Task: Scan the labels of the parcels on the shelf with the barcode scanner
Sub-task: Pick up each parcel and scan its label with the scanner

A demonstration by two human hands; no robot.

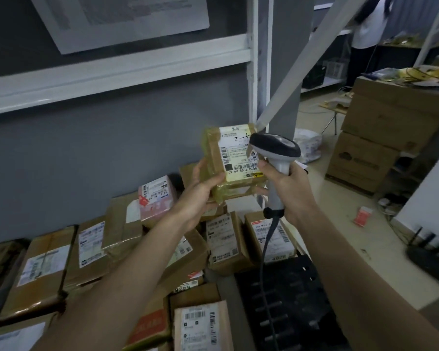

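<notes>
My left hand (203, 188) grips a small taped cardboard parcel (213, 150) from below and lifts it above the shelf, its white label (235, 154) facing me. My right hand (287, 188) grips the handle of a grey barcode scanner (276, 148). The scanner's dark head sits just in front of the label's right edge and points at it. The scanner's cable (265, 249) hangs down past my right wrist. Several more labelled cardboard parcels (223, 241) lie packed together on the shelf below my arms.
White shelf uprights (257, 72) and a diagonal brace (309, 54) rise behind the parcel. A black plastic crate (289, 300) sits under my right forearm. Stacked brown boxes (380, 138) stand on the floor at right. A person (368, 29) stands far back.
</notes>
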